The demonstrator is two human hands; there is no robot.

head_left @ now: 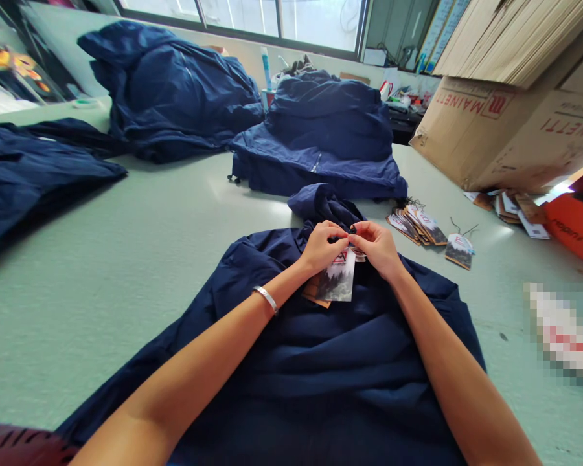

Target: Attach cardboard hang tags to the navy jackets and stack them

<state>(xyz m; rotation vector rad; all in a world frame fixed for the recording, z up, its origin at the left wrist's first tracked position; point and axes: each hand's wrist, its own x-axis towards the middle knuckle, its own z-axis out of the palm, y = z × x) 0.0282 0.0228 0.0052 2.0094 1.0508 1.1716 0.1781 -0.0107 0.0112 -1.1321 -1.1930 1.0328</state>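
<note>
near a window (240, 14), a green table (160, 226) bore a carton (471, 133)
left hand (323, 247) and right hand (377, 249), fingertips closed, pinched tags (337, 285) over a garment (320, 369)

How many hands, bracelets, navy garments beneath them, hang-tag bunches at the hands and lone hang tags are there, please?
Hands: 2 (left hand, right hand)
Silver bracelet: 1
Navy garment beneath: 1
Hang-tag bunch at hands: 1
Lone hang tag: 1
Total: 6

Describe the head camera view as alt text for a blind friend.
A person's left hand and right hand meet, fingers pinched, at printed tags over a navy garment on a green table. Beyond lie navy garment piles, loose tags and a cardboard box.
</note>
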